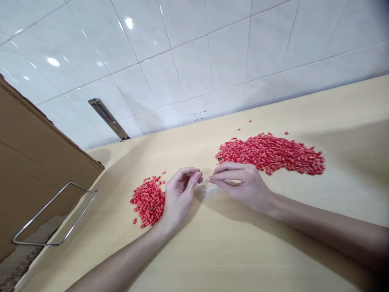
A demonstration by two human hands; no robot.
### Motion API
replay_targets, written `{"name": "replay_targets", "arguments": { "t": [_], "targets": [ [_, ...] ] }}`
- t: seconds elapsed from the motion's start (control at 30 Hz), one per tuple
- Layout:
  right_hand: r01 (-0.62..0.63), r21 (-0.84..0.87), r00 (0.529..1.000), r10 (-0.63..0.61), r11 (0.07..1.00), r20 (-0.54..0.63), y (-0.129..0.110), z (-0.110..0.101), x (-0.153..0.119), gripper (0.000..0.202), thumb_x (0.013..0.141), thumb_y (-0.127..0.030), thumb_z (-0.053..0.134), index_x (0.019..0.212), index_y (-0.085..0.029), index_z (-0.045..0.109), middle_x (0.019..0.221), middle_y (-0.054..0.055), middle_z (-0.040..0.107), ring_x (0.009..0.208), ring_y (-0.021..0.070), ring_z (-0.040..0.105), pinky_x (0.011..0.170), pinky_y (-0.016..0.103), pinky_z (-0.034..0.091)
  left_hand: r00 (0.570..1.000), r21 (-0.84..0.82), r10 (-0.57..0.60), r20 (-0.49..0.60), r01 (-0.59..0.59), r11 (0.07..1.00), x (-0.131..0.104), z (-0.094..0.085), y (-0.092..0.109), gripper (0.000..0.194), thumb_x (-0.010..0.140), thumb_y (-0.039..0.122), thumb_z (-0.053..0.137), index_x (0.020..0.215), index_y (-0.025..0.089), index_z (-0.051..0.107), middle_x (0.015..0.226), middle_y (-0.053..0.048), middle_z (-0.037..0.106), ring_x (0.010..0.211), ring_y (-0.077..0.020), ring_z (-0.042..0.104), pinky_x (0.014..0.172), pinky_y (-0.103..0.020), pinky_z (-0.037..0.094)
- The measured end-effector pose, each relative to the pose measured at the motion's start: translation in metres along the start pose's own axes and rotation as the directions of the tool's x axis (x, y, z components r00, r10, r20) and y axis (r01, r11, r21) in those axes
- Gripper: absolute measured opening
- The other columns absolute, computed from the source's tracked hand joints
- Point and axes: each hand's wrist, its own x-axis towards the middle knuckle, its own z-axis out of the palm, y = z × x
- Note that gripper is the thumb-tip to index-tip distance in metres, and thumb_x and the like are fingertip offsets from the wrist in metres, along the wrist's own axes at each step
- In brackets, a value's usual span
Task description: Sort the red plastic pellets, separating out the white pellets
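My left hand is closed, thumb against bent fingers. A small reddish piece shows at its fingertips, partly hidden by the thumb. Facing it a short gap away, my right hand has thumb and fingers pinched together; whatever lies between those tips is too small to make out. Beneath the fingertips is a patch of whitish bits on the table. A small pile of short red tube-like pieces sits beside my left hand, partly covered by it. Beyond my right hand spreads a larger pile of similar red pieces.
The pale wooden table meets a white tiled wall. At the left stand a cardboard box and a bent metal wire frame. A metal bar leans near the wall. Few loose red pieces lie behind the larger pile.
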Motion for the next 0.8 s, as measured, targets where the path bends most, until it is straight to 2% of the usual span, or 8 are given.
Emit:
{"name": "replay_targets", "arguments": {
  "t": [0.1, 0.2, 0.5, 0.67, 0.8],
  "targets": [
    [-0.134, 0.047, 0.991, 0.134, 0.99, -0.007, -0.0034, -0.0025, 0.0023, 0.011, 0.082, -0.014, 0.069, 0.079, -0.021, 0.078, 0.078, 0.004, 0.075, 0.067, 0.0171, 0.07, 0.063, 0.029, 0.057, 1.0, -0.017, -0.02, 0.0, 0.02, 1.0, -0.0003, -0.0015, -0.0008, 0.01, 0.08, 0.024, 0.072, 0.087, 0.016, 0.069, 0.076, -0.002, 0.068, 0.072, -0.012, 0.064, 0.07, -0.023, 0.052],
    [-0.203, 0.101, 0.979, 0.204, 0.974, -0.002, -0.0043, -0.0042, 0.0037, 0.01, 0.079, -0.015, 0.072, 0.078, -0.021, 0.078, 0.076, 0.003, 0.076, 0.069, 0.0186, 0.071, 0.067, 0.03, 0.058, 0.998, -0.034, -0.06, 0.003, 0.06, 0.998, -0.0004, -0.0016, -0.0011, 0.012, 0.077, 0.024, 0.075, 0.085, 0.016, 0.069, 0.077, -0.003, 0.07, 0.073, -0.0133, 0.066, 0.07, -0.024, 0.053],
    [-0.211, 0.22, 0.977, 0.202, 0.952, 0.066, -0.0015, -0.0042, 0.0059, 0.008, 0.079, -0.019, 0.072, 0.078, -0.022, 0.079, 0.078, 0.005, 0.074, 0.073, 0.0188, 0.069, 0.067, 0.032, 0.057, 0.992, -0.088, -0.118, 0.037, 0.121, 0.989, -0.0003, -0.0017, 0.0002, 0.015, 0.075, 0.025, 0.077, 0.086, 0.016, 0.069, 0.079, -0.004, 0.072, 0.075, -0.0148, 0.069, 0.074, -0.027, 0.056],
    [-0.244, 0.26, 0.97, 0.231, 0.934, 0.082, -0.0057, -0.0044, 0.0064, 0.01, 0.081, -0.018, 0.069, 0.081, -0.02, 0.078, 0.078, 0.005, 0.075, 0.073, 0.0194, 0.069, 0.066, 0.032, 0.056, 0.995, -0.021, -0.068, 0.074, 0.07, 0.997, -0.0011, -0.0026, 0.0005, 0.019, 0.078, 0.025, 0.074, 0.096, 0.019, 0.073, 0.082, -0.004, 0.073, 0.077, -0.0147, 0.068, 0.073, -0.026, 0.055],
    [-0.306, 0.293, 0.952, 0.284, 0.906, 0.113, -0.0055, -0.0054, 0.0066, 0.007, 0.079, -0.018, 0.071, 0.081, -0.019, 0.078, 0.08, 0.006, 0.075, 0.074, 0.0195, 0.07, 0.069, 0.032, 0.056, 0.995, -0.029, -0.05, 0.088, 0.053, 0.998, -0.0013, -0.0021, 0.0, 0.013, 0.077, 0.024, 0.075, 0.089, 0.019, 0.074, 0.082, -0.004, 0.073, 0.077, -0.014, 0.067, 0.074, -0.025, 0.054]
  ]
}}
